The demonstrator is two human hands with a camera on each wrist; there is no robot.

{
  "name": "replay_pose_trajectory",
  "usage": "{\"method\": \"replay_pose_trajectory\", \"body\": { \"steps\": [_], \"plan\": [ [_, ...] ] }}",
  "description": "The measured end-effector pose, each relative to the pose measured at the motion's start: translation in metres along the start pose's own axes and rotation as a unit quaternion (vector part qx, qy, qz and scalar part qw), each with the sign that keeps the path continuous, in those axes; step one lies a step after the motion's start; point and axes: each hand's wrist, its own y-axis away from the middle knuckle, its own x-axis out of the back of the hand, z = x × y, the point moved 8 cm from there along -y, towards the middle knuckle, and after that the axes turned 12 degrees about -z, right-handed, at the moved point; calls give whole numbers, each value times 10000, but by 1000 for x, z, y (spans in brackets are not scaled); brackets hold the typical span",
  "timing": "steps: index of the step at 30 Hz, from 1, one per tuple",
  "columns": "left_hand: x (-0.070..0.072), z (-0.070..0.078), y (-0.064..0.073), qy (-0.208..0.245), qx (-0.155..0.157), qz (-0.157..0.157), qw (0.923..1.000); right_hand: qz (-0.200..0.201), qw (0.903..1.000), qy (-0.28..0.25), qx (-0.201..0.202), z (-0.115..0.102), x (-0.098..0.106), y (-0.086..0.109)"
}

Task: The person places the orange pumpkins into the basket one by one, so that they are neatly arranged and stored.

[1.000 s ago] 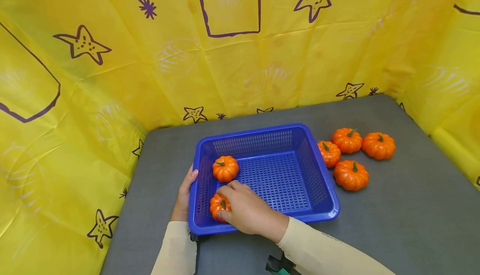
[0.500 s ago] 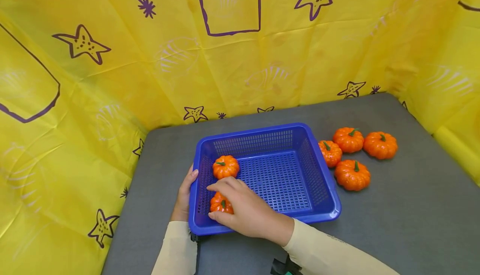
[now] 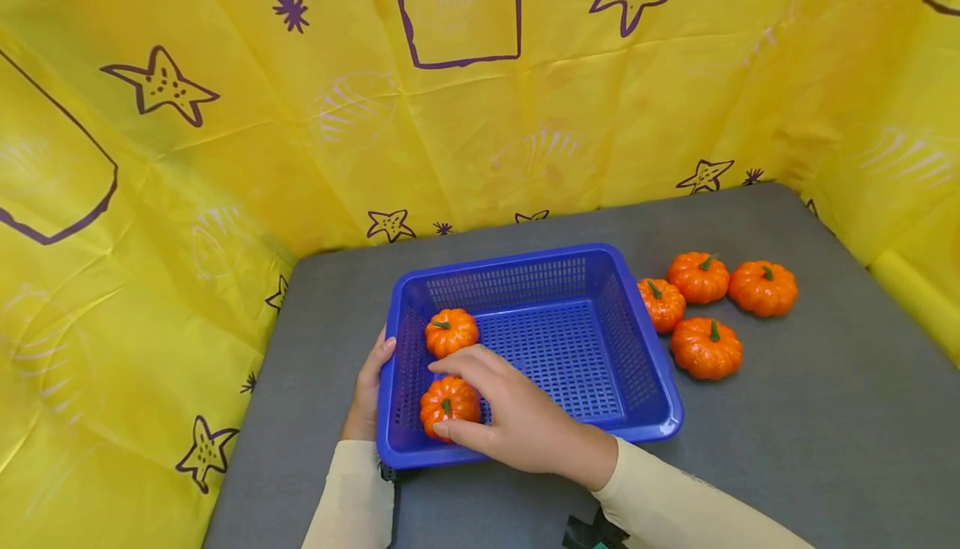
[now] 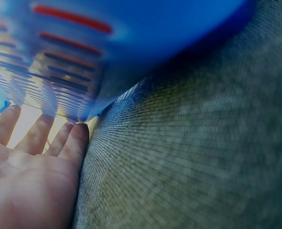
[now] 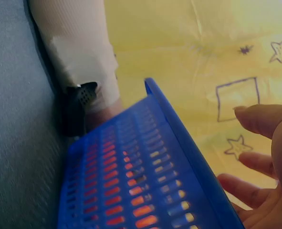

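Note:
A blue plastic basket (image 3: 536, 441) with slotted walls sits on the grey table. Two small orange pumpkins lie along its left side: a rear pumpkin (image 3: 452, 331) and a front pumpkin (image 3: 448, 409), each with a green stem. Over the front pumpkin hovers my right hand (image 3: 517, 407), its thumb and fingers spread apart with nothing gripped. In the right wrist view the right hand's fingers (image 5: 255, 193) show above the basket rim. My left hand (image 3: 369, 386) rests against the basket's left outer wall; the left wrist view shows its fingers (image 4: 33, 136) extended, tips at the slotted wall.
Several more orange pumpkins (image 3: 705, 349) stand on the table (image 3: 817, 416) close to the basket's right side. Yellow cloth (image 3: 465, 141) printed with starfish hangs behind and at both sides.
My right hand has loosened its fingers from the front pumpkin and drawn back to the right, leaving the pumpkin in the basket. The left hand stays at the basket's wall.

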Motion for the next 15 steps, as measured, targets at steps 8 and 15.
{"method": "replay_pose_trajectory", "body": {
  "steps": [8,15],
  "plan": [
    [0,-1,0,24,-42,-17,10000,138,9999,-81,-15,5,20,13],
    [0,-1,0,-52,-35,19,10000,214,9998,-29,-33,9,28,20]
  ]
}}
